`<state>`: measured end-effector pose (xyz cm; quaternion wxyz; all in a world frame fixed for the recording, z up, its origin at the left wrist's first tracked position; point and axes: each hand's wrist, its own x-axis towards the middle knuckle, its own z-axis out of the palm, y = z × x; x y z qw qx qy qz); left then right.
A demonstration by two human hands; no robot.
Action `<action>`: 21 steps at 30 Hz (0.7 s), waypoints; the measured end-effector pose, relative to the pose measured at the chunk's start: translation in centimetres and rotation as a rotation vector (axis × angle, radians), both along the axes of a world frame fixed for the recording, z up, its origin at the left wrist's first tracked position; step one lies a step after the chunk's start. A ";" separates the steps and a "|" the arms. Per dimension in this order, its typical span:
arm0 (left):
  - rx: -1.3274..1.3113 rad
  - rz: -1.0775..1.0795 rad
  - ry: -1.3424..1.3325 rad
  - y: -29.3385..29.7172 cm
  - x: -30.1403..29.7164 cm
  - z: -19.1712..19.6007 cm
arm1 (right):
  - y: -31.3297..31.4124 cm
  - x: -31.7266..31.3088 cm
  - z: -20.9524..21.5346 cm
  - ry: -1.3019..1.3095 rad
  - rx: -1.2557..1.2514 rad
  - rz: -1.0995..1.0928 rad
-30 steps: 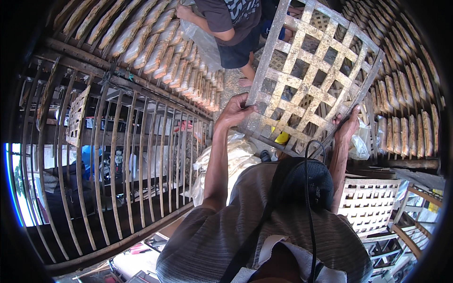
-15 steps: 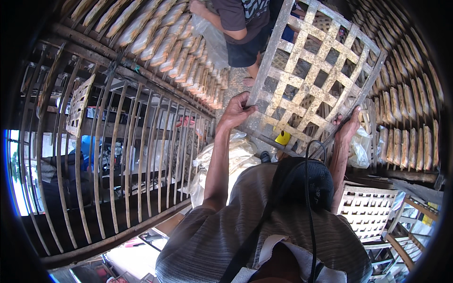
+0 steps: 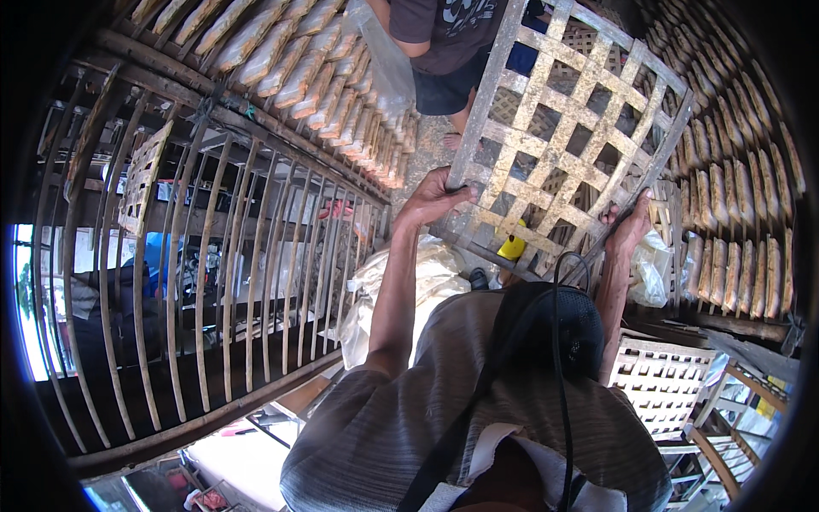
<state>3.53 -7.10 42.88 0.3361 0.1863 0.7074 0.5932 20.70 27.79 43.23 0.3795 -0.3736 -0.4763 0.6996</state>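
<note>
Starting at the far left, a big slatted bamboo rack [image 3: 196,282] is seen, its long curved ribs running up and down, with a dim cluttered space and a patch of daylight showing through behind it. Above that, along the top, rows of flat tan slabs [image 3: 307,68] are laid out side by side on poles. Further in, the left hand [image 3: 435,198] is wrapped around the lower left edge of a woven bamboo lattice tray [image 3: 563,136], fingers curled over the rim, so it's closed on the tray for sure. The tray itself is held up in front, tilted, in the upper middle of the view, and it looks bare except for some dusty residue on the strips. Just past its top edge, another person in a dark shirt and shorts [image 3: 444,43] is partly visible. A small yellow thing [image 3: 512,247] is glimpsed below the tray, too hidden to make out. The right hand [image 3: 630,229] is clamped on the tray's lower right corner, thumb over the frame. On the far right, more tan slabs [image 3: 734,256] are lined up, and stacked lattice trays [image 3: 665,384] are sat lower down.
</note>
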 end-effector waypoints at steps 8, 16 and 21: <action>0.138 -0.022 0.095 -0.9 -1.4 -1.1 | -0.4 0.5 1.1 -0.013 0.027 -0.074; 0.070 0.061 0.063 -1.5 -1.7 -3.1 | -0.5 1.8 0.5 -0.022 0.028 -0.137; 0.253 0.295 0.098 -2.0 -1.6 -5.3 | -0.3 2.0 -0.7 0.007 -0.060 -0.143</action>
